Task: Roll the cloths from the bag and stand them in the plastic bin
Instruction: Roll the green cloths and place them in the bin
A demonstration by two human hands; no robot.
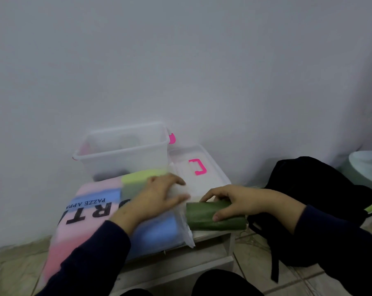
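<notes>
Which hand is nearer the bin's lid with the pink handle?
Right. The right hand, gripping the green roll, sits just below the lid; the left hand rests on the bag, beside the lid's left edge.

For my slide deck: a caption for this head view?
Right hand grips rolled green cloth; left hand rests on bag.

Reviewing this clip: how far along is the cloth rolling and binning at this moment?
Partly done. The clear plastic bin already shows blurry shapes inside, probably earlier rolls, though that is not certain. In hand: the right hand grips a rolled dark green cloth, not yet in the bin. The left hand rests on the plastic bag, which still holds pink, blue and yellow-green cloths to roll.
</notes>
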